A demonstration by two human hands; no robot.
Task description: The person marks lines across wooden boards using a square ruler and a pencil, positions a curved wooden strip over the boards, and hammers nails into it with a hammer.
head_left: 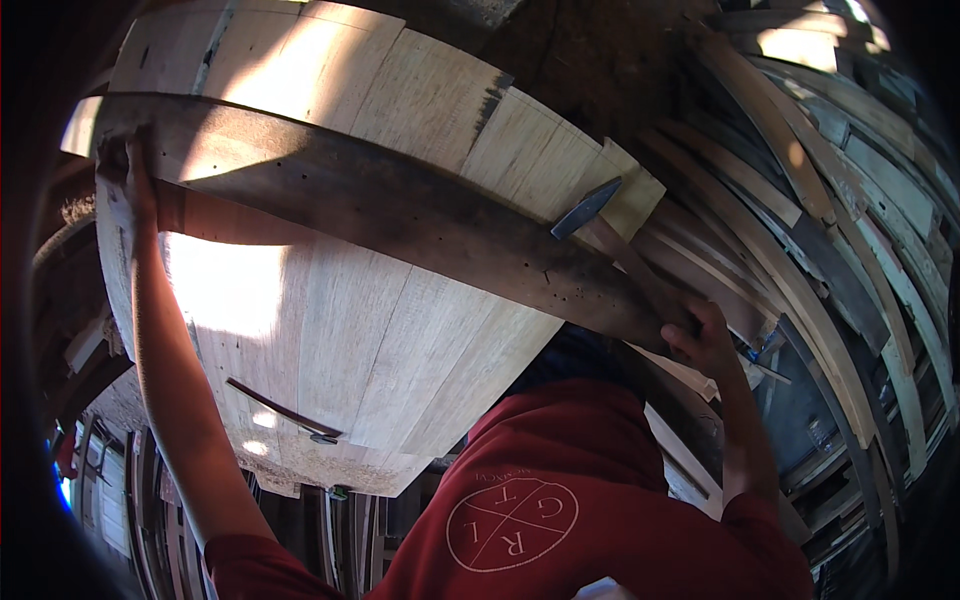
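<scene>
A long dark wooden board (380, 200) with several small holes lies across a panel of pale wooden planks (345, 310). At the board's left end is my left hand (128, 185), closed on its edge; the fingers are in shadow. My right hand (703, 340) grips the wooden handle of a hammer (587, 208), right by the board's other end. The hammer's metal head rests over or just above the board's far edge; I cannot tell whether it touches. Nearer me on the panel lies a thin, dark, curved tool (282, 409) with a small metal head.
Stacked wooden strips and boards (800, 250) crowd the right side. More timber (160, 510) stands at the lower left. Sawdust (340, 468) covers the panel's near edge. Bright sun patches (225, 280) fall on the planks.
</scene>
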